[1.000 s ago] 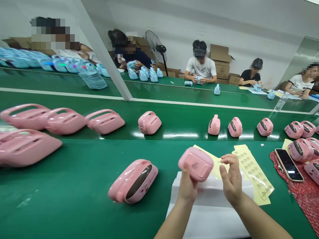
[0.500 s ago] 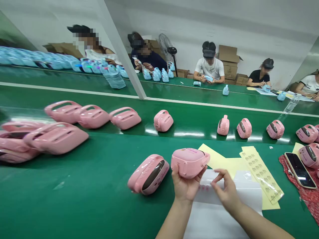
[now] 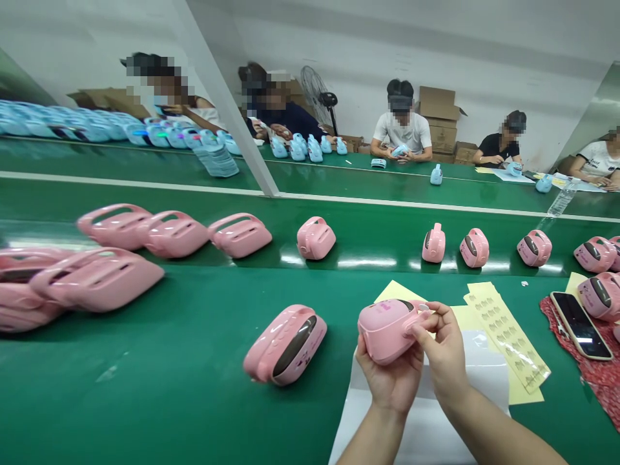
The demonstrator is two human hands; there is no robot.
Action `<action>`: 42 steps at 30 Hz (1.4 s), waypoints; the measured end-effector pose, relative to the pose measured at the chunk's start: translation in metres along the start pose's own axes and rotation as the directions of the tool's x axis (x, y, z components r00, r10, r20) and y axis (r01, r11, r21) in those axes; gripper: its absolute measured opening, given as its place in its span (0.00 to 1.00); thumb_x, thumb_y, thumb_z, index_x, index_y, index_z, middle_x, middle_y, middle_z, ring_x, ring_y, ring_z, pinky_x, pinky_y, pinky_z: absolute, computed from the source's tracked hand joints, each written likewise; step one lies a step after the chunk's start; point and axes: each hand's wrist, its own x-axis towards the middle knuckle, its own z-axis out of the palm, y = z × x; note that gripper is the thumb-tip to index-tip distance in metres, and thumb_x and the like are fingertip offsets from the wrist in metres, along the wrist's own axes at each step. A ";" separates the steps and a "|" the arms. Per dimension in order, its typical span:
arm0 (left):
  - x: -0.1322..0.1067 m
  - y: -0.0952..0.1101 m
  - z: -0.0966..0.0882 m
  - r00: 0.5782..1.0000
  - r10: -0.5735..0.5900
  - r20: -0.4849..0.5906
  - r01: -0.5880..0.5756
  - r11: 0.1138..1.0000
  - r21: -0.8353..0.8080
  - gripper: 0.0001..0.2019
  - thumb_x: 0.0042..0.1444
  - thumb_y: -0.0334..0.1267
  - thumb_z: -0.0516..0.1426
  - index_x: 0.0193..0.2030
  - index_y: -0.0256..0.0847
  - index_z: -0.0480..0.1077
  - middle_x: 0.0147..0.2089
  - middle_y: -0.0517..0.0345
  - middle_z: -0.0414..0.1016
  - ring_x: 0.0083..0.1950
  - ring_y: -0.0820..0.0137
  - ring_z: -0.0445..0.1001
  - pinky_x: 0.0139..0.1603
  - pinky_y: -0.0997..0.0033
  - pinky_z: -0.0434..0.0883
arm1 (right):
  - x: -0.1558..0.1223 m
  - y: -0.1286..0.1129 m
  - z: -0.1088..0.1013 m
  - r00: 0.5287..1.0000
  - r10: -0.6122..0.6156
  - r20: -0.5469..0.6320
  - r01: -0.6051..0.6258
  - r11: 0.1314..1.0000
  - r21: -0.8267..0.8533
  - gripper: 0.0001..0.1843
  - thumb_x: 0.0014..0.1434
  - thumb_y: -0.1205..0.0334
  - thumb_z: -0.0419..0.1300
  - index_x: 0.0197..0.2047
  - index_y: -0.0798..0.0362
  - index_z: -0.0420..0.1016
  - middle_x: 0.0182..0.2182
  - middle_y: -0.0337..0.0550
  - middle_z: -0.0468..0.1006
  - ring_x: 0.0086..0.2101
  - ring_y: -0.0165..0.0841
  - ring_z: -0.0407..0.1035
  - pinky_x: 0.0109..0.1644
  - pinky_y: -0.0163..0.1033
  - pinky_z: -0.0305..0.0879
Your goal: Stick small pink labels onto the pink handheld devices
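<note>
My left hand point(image 3: 392, 381) cradles a pink portable speaker point(image 3: 385, 332) from below, tilted so its printed, rounded face points up. At its right end, the thumb and fingers of my right hand point(image 3: 445, 349) close on the carry handle. Whether a small sticker is between those fingertips I cannot tell. Under both hands lies a white sheet point(image 3: 356, 413) with a glossy folded-up part. A second pink speaker point(image 3: 285, 349), with a dark oval panel and a small print, rests on the green bench just left of my hands.
Yellow sticker sheets point(image 3: 506, 336) lie right of my hands, then a phone point(image 3: 581, 326) on a red cloth point(image 3: 605, 381). More pink speakers point(image 3: 239, 236) line the belt and crowd the left point(image 3: 97, 278). Beyond, several people work on blue units point(image 3: 314, 148); a slanted post point(image 3: 232, 110) stands between.
My right hand has come up from the white sheet to the handle of the held speaker. My left hand has shifted right and lower with it, turning it slightly.
</note>
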 end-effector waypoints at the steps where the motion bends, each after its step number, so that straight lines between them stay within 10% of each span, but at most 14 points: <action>1: 0.000 -0.001 0.001 1.000 0.004 -0.011 -0.004 1.000 0.000 0.20 0.53 0.47 0.52 0.46 0.36 0.72 0.47 0.44 0.77 0.49 0.63 0.74 0.51 0.71 0.69 | 0.000 0.000 0.001 1.000 -0.012 -0.023 0.012 1.000 0.008 0.21 0.44 0.61 0.66 0.41 0.52 0.64 0.22 0.35 0.74 0.49 0.41 0.68 0.58 0.52 0.55; 16: -0.001 -0.004 0.000 1.000 -0.002 -0.020 0.001 1.000 -0.016 0.25 0.52 0.47 0.53 0.54 0.37 0.66 0.47 0.44 0.76 0.50 0.64 0.74 0.52 0.72 0.68 | 0.000 0.008 0.003 0.981 -0.185 -0.063 0.170 0.966 -0.192 0.13 0.51 0.62 0.60 0.40 0.51 0.63 0.22 0.35 0.75 0.32 0.34 0.73 0.52 0.50 0.62; 23: -0.005 -0.002 -0.005 0.999 -0.034 -0.006 0.034 0.999 -0.033 0.32 0.53 0.46 0.52 0.64 0.38 0.51 0.53 0.45 0.72 0.53 0.62 0.71 0.55 0.70 0.65 | 0.004 0.014 -0.001 0.761 -0.645 0.074 0.572 0.613 -0.545 0.19 0.53 0.61 0.59 0.48 0.50 0.61 0.32 0.41 0.70 0.35 0.35 0.67 0.42 0.46 0.65; 30: -0.013 0.032 -0.016 1.000 0.000 0.017 -0.003 0.989 0.146 0.24 0.48 0.47 0.56 0.52 0.43 0.66 0.52 0.48 0.73 0.54 0.57 0.70 0.51 0.68 0.70 | 0.014 0.033 -0.034 0.844 -0.512 0.159 0.474 0.576 -0.666 0.24 0.60 0.63 0.48 0.59 0.50 0.53 0.37 0.45 0.70 0.24 0.30 0.59 0.30 0.40 0.64; 37: -0.022 0.063 -0.016 0.928 0.298 -0.224 -0.230 0.930 0.285 0.23 0.38 0.50 0.62 0.44 0.48 0.71 0.42 0.55 0.76 0.41 0.58 0.77 0.35 0.63 0.77 | -0.022 0.082 -0.045 0.722 -0.324 0.611 0.691 0.294 -0.660 0.24 0.59 0.69 0.47 0.58 0.50 0.62 0.30 0.49 0.77 0.29 0.40 0.65 0.31 0.46 0.63; 42: -0.021 0.061 -0.027 0.907 0.355 -0.227 -0.270 0.903 0.335 0.25 0.39 0.51 0.62 0.47 0.51 0.70 0.41 0.58 0.78 0.37 0.61 0.77 0.33 0.64 0.77 | -0.018 0.078 -0.046 0.807 -0.293 0.513 0.573 0.602 -0.556 0.16 0.57 0.68 0.50 0.48 0.49 0.69 0.26 0.43 0.75 0.28 0.38 0.66 0.33 0.45 0.64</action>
